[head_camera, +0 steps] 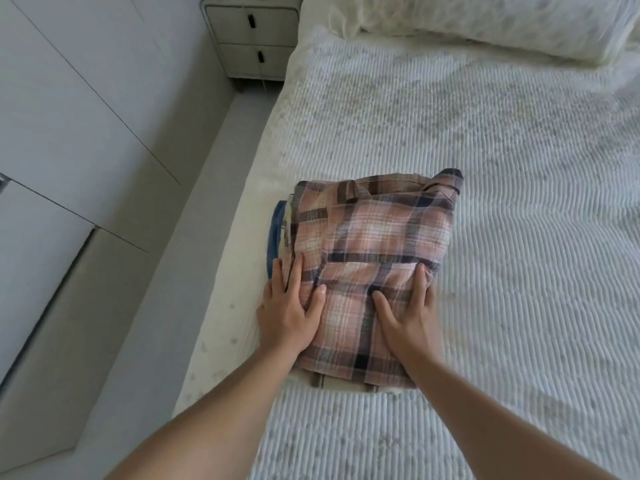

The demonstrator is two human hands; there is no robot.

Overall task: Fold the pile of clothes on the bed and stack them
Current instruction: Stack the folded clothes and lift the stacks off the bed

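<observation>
Two bare forearms enter from the lower edge, elbows cut off by the frame. Left hand [289,311] lies flat on the near-left corner of the folded plaid shirt [372,258]; fingers straight and together, thumb spread onto the cloth, pressing, nothing gripped. Right hand [408,313] lies on the near-right part of the same shirt; index finger and thumb extended flat, but the outer fingers drop over the shirt's right edge and are hidden, so whether they curl under the fabric can't be told.

The shirt, pink w/ dark and white checks, tops a stack sitting near the left edge of the bed [502,202], on a ribbed white-grey cover. Lower layers show only as slivers: a blue garment [275,233] at the stack's left side, a pale one just inside it, and a cream strip along the near edge. Type and number of these pieces can't be made out.

Farther back, a pillow [502,26] at top right, cut off by the frame. Top left, beside the bed, a nightstand [251,39] w/ two drawers, its top cropped. Left: pale cupboard doors [69,98] and floor.
</observation>
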